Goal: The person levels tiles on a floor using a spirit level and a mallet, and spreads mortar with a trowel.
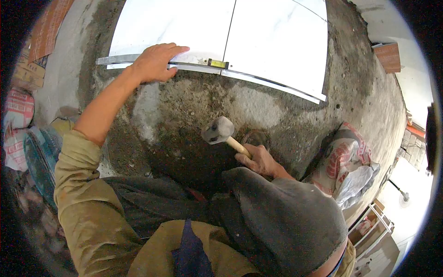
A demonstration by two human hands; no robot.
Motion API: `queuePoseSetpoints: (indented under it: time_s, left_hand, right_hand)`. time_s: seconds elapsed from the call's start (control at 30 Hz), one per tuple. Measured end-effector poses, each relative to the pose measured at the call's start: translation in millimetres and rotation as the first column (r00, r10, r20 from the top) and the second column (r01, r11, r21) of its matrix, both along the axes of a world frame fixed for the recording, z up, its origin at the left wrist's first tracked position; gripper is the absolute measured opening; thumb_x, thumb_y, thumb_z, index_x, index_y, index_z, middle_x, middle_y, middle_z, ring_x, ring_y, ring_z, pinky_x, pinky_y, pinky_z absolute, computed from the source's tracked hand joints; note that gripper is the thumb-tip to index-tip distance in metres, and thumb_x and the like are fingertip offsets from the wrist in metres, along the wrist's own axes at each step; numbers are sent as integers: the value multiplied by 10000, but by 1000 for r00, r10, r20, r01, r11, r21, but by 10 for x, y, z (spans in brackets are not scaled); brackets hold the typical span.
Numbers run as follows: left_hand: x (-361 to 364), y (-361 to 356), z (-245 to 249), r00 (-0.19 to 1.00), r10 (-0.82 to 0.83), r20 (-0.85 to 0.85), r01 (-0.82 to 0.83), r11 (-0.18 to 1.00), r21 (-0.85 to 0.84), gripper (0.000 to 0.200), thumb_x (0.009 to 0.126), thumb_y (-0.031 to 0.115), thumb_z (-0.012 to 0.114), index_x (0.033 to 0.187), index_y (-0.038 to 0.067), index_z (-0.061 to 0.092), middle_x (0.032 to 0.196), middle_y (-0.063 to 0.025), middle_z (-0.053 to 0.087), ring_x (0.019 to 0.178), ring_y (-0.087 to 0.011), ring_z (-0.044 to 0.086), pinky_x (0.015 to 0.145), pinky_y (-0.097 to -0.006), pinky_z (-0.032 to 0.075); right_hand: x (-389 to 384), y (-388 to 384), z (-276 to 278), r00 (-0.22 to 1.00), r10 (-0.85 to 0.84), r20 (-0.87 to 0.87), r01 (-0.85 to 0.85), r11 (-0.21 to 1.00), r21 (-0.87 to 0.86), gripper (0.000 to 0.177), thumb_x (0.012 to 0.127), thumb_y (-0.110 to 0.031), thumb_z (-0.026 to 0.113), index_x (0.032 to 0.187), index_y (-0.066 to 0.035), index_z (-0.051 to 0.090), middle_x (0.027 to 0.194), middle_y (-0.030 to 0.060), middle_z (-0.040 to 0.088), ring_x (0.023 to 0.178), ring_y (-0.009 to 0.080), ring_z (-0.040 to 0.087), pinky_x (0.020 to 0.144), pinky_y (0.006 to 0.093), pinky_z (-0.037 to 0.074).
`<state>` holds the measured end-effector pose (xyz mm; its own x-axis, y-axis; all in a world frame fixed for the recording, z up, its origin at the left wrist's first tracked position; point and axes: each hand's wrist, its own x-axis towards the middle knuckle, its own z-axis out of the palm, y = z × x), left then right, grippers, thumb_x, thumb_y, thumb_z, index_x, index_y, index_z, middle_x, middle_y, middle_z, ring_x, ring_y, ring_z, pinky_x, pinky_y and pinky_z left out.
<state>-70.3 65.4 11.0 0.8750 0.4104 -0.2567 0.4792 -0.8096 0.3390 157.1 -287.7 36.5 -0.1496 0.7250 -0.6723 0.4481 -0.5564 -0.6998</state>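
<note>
- Two white tiles (277, 41) are lying side by side at the far end of the floor, with a thin dark joint (229, 27) running between them; that much of the laying is looking done
- One long metal level (270, 81) is lying across the near edge of both tiles, its yellow bubble vial (217, 63) sitting close to the joint
- The left hand (157, 62) is pressing flat on the left part of the level, fingers stretched out over it and not curling round anything
- The right hand (260, 159) is clenching round the wooden handle of a mallet (219, 130), whose pale head is hanging over the ground, well apart from the tiles and, as far as I can make out, touching nothing
- Grey mortar (203, 99) is lying rough and bare from the edge of the tiles back toward the person, so most of the ground in view is going uncovered
- Judging from this, the work is sitting at the checking of the two laid tiles; whether the bubble is sitting centred is too small to tell, so I cannot say if any tapping with the mallet is being called for
- No loose tile is showing beside either hand
- A printed sack (344, 159) is slumping on the ground just to the right of the right hand, and more sacks (18, 115) are piling up at the left edge of the view
</note>
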Motion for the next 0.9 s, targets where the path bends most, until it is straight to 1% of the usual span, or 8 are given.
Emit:
queuePoseSetpoints:
  time_s: [0.17,0.33,0.47,0.53,0.57,0.67,0.8,0.9]
  left_hand:
    - [-68,304,-60,877,383,291,-240,873,-425,168,756,137,508,852,27,591,766,-96,568,676,-196,550,643,-333,447]
    - [-81,601,157,787,436,437,-291,886,-361,267,847,205,439,646,33,467,582,-15,429,596,-124,430,581,-262,367]
    - [0,610,354,769,575,280,-484,809,-333,325,881,236,509,634,27,474,584,-27,453,567,-150,423,593,-285,389]
    - [32,613,124,828,364,426,-365,927,-84,188,831,221,585,762,50,621,573,-52,496,566,-200,501,616,-325,431]
    - [21,608,-1,874,40,485,-143,974,177,357,838,201,592,1192,160,596,645,-85,581,632,-262,592,729,-364,500]
    - [287,172,299,974,179,142,-197,973,124,688,834,174,592,1450,181,286,742,-130,634,733,-273,641,820,-385,512]
    - [642,-497,453,906,411,-99,-381,692,-614,784,818,141,620,1456,29,178,780,-194,663,607,-227,657,655,-379,555]
    - [918,-914,193,798,591,-118,-412,394,-822,763,830,155,623,1458,72,198,683,-126,655,504,-173,620,486,-323,519]
  right_hand:
    - [19,-22,-15,999,28,28,-28,1000,7,387,874,-414,609,918,-32,564,687,204,592,597,371,577,565,455,445]
    - [13,-30,-45,999,44,22,-44,998,36,393,877,-414,605,918,-25,567,698,213,598,609,385,583,574,458,449]
    - [11,-33,-58,1000,15,19,-15,1000,-16,399,872,-416,612,920,-21,582,700,203,595,609,335,583,580,440,448]
    - [4,-8,-17,1000,14,6,-14,1000,2,399,869,-417,616,921,-22,587,698,195,592,605,313,578,581,433,446]
    - [-3,15,31,1000,3,0,-3,1000,-1,399,868,-417,620,930,-24,587,692,186,587,596,298,561,581,430,444]
    - [-7,-49,-33,1000,-13,-10,13,1000,13,392,867,-410,627,940,-27,590,682,168,578,582,271,530,576,422,439]
    - [-10,-30,-18,1000,-26,16,27,997,-66,383,869,-402,628,945,-28,598,675,146,576,579,227,502,567,406,432]
    - [-32,44,121,998,-51,30,54,993,-102,378,874,-401,620,948,-31,604,675,137,577,587,205,501,564,399,429]
